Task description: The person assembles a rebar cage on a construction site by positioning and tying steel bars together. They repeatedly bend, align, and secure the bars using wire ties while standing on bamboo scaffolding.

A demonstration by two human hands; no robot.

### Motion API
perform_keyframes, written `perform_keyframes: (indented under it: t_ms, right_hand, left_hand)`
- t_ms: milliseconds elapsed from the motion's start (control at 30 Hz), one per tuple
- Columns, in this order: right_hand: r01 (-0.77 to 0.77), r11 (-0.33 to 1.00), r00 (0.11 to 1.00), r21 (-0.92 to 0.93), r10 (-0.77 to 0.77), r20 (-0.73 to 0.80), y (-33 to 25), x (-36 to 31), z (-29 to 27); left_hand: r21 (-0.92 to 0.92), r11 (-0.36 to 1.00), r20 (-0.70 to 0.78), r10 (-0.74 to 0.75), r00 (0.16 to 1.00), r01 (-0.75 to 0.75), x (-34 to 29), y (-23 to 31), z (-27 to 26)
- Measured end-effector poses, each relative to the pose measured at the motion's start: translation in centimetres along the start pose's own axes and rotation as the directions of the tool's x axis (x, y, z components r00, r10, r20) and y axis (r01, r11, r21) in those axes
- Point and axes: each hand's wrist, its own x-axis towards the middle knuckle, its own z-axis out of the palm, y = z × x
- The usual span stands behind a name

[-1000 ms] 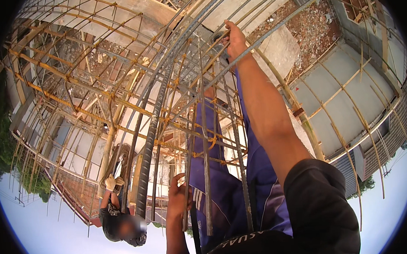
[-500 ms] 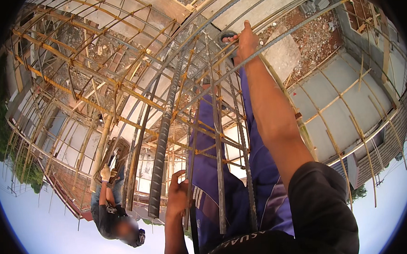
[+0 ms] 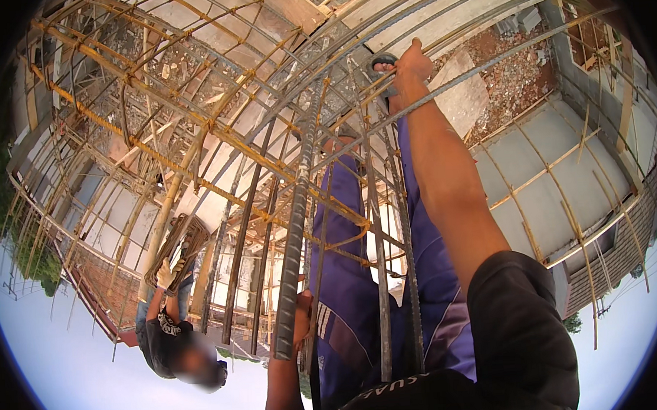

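Ribbed steel reinforcing bars (image 3: 294, 259) stand upright in a cluster before me, their ends pointing toward me. Behind the thickest bar, my left hand (image 3: 302, 319) is closed around a thinner upright bar; part of the hand is hidden. My right arm stretches far forward, and my right hand (image 3: 413, 64) is closed on one of the long slanting bars (image 3: 497, 29). Rusty square stirrups (image 3: 348, 230) ring the upright bars beside my legs. One sandalled foot (image 3: 384, 65) shows just past the right hand.
A rusty rebar cage (image 3: 151, 84) runs across the left. Farther left, a person (image 3: 173, 339) in dark clothes and gloves holds a bundle of bent steel rods (image 3: 178, 250). Rubble (image 3: 503, 69) and a grey panel (image 3: 557, 163) with bamboo poles lie to the right.
The upright bars and cage have shifted right in view. My left hand, fingers apart before, has closed around a bar. My right hand's raised finger has folded down. The other person's hands have moved.
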Motion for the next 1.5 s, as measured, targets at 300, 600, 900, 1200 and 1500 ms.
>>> perform_keyframes:
  t_ms: [300,600,900,1200,1500]
  right_hand:
    - [0.120,0.993,0.883,0.007,-0.110,0.457,1.4,3.1,-4.2]
    - [0.052,0.998,0.829,0.027,-0.058,0.557,-0.1,0.0,-5.6]
    - [-0.048,0.999,0.730,-0.023,0.051,0.681,-1.1,0.2,-10.2]
    - [-0.041,0.999,0.769,-0.017,0.042,0.638,-0.8,0.6,-9.3]
    - [-0.027,0.994,0.728,-0.102,0.089,0.680,-1.1,-2.8,-12.1]
  left_hand:
    - [0.010,1.000,0.004,-0.002,1.000,0.002,-0.3,0.1,0.0]
    - [-0.098,0.993,0.025,0.061,0.998,-0.058,0.0,-1.0,-0.7]
    - [-0.178,0.984,0.056,-0.007,0.998,0.016,0.3,-1.4,-0.4]
    - [-0.196,0.981,0.071,0.002,0.998,0.012,0.1,-1.5,-0.4]
    - [-0.283,0.957,0.100,-0.033,0.994,0.060,-0.5,-0.4,-0.9]
